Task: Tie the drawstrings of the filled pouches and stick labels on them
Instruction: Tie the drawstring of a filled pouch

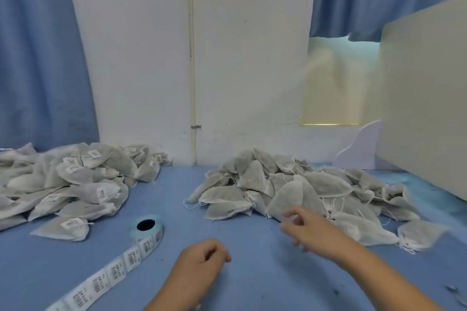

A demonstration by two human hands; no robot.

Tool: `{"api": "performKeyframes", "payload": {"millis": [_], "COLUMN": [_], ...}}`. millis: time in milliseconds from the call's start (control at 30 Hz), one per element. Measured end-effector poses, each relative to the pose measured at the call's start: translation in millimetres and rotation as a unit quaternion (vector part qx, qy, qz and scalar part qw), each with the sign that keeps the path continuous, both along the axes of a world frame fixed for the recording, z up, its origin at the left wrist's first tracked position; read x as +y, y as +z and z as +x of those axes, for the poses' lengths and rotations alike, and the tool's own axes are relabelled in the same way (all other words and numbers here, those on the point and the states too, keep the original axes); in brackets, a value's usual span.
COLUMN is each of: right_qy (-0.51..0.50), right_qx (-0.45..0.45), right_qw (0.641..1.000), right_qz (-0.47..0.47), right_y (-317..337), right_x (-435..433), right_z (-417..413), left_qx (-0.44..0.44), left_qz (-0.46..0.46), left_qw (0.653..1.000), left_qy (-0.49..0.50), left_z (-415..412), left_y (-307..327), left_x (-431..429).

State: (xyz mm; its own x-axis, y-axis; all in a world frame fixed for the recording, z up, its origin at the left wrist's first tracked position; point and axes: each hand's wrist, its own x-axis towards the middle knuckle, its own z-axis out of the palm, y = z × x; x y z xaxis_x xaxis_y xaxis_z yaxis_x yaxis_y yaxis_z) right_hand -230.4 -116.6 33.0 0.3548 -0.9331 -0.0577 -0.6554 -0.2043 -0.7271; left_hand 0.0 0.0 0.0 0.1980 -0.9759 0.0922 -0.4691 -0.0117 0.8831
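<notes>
I reach my right hand [310,228], fingers spread, toward the unlabelled pile [290,184] for the next one, left hand [202,257] loosely curled, empty, beside the label roll [146,228].

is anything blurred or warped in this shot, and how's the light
Head view: the right hand is smeared by motion, the left hand crisper. Head view: the wide lens bows the blue curtain at the left. Head view: light is soft and even, with a faint shadow under the right hand; print on the label roll is soft.
</notes>
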Motion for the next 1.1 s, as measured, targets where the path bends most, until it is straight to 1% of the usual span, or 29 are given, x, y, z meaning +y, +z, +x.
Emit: {"api": "performKeyframes", "payload": {"millis": [33,67,133,233,333,433,500,567,633,700,767,833,900,967,1033,1100], "right_qy": [-0.069,-0.145,-0.235,-0.288,-0.291,-0.275,-0.268,-0.252,-0.217,-0.178,-0.130,-0.075,-0.022,0.024,0.068,0.121], "right_qx": [-0.005,-0.006,-0.017,-0.075,-0.104,-0.106,-0.095,-0.111,-0.118,-0.115,-0.124,-0.120,-0.130,-0.153,-0.168,-0.158], "right_qw": [0.997,0.989,0.971,0.954,0.951,0.953,0.955,0.955,0.958,0.961,0.964,0.969,0.971,0.969,0.967,0.969], "right_qz": [-0.020,-0.028,-0.039,-0.029,-0.029,-0.066,-0.089,-0.115,-0.147,-0.177,-0.196,-0.201,-0.200,-0.193,-0.178,-0.144], "right_y": [-3.9,-8.0,-18.4,-39.7,-43.9,-46.9,-50.2,-50.8,-49.5,-45.9,-41.1,-35.2,-30.8,-28.6,-26.3,-19.7], "right_x": [-21.4,-36.8,-63.1,-90.1,-106.7,-112.6,-110.1,-102.2,-89.6,-74.8,-57.7,-40.6,-25.0,-10.6,1.2,10.1], "right_z": [5.1,7.6,11.8,10.8,18.2,28.5,33.2,39.2,50.0,64.9,81.4,97.5,111.4,120.7,126.7,129.3], "left_qx": [-0.013,-0.005,-0.002,-0.029,-0.072,-0.093,-0.135,-0.148,-0.113,-0.047,0.004,0.032,0.084,0.129,0.135,0.106], "left_qz": [-0.018,-0.026,-0.032,-0.012,-0.001,-0.014,-0.015,-0.025,-0.051,-0.101,-0.163,-0.208,-0.204,-0.163,-0.116,-0.099], "left_qw": [0.999,0.996,0.992,0.991,0.989,0.988,0.986,0.985,0.988,0.987,0.975,0.964,0.964,0.972,0.981,0.989], "left_qy": [0.037,0.085,0.125,0.128,0.130,0.120,0.100,0.089,0.095,0.120,0.153,0.163,0.150,0.115,0.074,0.040], "left_z": [3.8,6.4,10.6,10.9,12.5,11.3,9.4,8.4,6.9,5.1,5.2,5.8,7.6,9.0,10.0,10.2], "left_y": [-4.3,-7.7,-20.1,-48.8,-67.0,-71.0,-72.1,-73.2,-70.7,-61.4,-44.9,-23.7,-6.1,5.0,10.8,12.3], "left_x": [-16.0,-26.7,-48.8,-63.5,-66.1,-67.1,-66.0,-66.0,-67.4,-69.7,-72.4,-73.5,-74.2,-74.6,-74.0,-72.4]}}
